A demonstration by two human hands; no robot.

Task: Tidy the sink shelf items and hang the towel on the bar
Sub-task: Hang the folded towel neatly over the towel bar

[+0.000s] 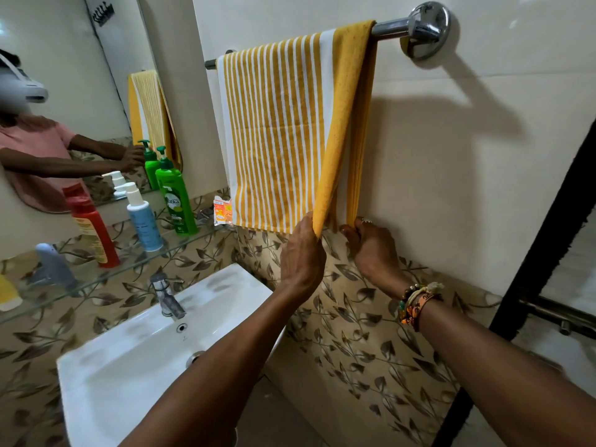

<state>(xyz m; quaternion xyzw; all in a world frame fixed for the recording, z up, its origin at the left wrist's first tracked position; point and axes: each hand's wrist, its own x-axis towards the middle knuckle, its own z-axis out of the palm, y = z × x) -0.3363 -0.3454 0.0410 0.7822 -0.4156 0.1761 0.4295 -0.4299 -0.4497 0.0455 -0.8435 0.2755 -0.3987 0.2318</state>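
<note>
The left hand pinches the front hem of the yellow-striped towel; the right hand, at its three o'clock, grips the back hem. The towel hangs lengthwise from the chrome towel bar at twelve o'clock.

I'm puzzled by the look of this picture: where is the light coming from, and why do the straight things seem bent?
Head view: the towel bar and towel cast shadows rightward on the wall, so the light likely comes from the left; the wide-angle lens makes straight edges lean; the shelf bottles near the left edge look soft.
</note>
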